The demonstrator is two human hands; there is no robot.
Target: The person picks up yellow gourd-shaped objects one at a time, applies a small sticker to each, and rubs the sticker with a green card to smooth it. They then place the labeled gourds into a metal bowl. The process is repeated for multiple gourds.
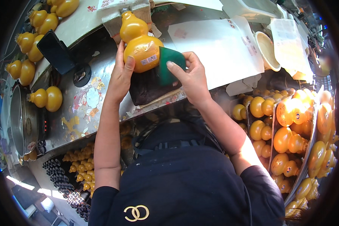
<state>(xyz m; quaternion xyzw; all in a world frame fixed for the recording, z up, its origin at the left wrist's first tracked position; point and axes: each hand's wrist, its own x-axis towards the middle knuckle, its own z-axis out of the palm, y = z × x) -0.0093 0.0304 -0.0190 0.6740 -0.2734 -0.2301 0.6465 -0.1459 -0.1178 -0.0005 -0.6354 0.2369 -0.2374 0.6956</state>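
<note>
My left hand (121, 73) grips the lower bulb of a glossy yellow gourd-shaped bottle (139, 41) that lies on a dark pad (147, 88) on the metal workbench (90, 98). A small label shows on the bottle's lower bulb. My right hand (190, 77) presses a green scouring pad (169, 67) against the right side of that bulb. The bottle's neck points away from me, toward a strip of brown cloth (118, 19).
Several more yellow gourd bottles (45, 98) lie along the bench's left side, beside a black phone (56, 51) and a steel pot (20, 120). Trays at the right (290, 128) hold many gourds. White paper sheets (218, 45) and a bowl (267, 51) lie beyond my right hand.
</note>
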